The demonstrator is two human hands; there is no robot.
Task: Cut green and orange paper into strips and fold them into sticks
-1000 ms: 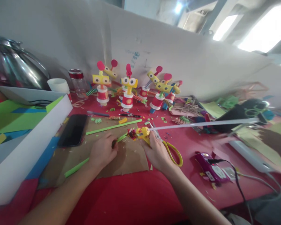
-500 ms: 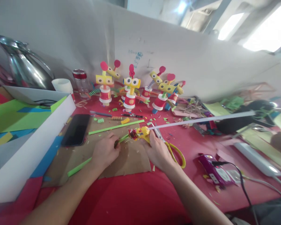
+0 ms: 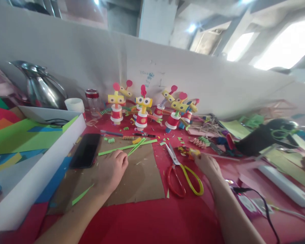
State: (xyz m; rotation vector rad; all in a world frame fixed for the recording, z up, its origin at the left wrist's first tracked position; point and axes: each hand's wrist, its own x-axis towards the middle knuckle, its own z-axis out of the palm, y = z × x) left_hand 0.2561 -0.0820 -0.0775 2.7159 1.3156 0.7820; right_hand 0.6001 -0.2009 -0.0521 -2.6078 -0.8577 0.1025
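My left hand (image 3: 113, 169) is closed over the brown cardboard (image 3: 142, 183), pinching narrow green paper strips (image 3: 137, 147) that stick out beyond its fingers. Another green strip (image 3: 152, 141) lies flat behind them. To the right, my right hand (image 3: 209, 166) is wrapped round a yellow hot glue gun (image 3: 194, 153), slightly blurred, its reddish-brown stained nose pointing left. A long whitish glue stick (image 3: 223, 157) trails from its rear. Scissors (image 3: 176, 162) with one red and one yellow handle lie half open between my hands.
Paper-cup figures (image 3: 142, 118) with yellow heads stand along the wall. A white box (image 3: 53, 149) of coloured paper and a phone (image 3: 85, 150) lie left. Behind are a steel jug (image 3: 44, 89) and glass bottle (image 3: 93, 101). Right are a white power strip (image 3: 284, 184) and cables.
My right hand has carried the glue gun to the right, away from the green strips, uncovering the scissors. My left hand stays closed on the strips. The view has tilted up a little.
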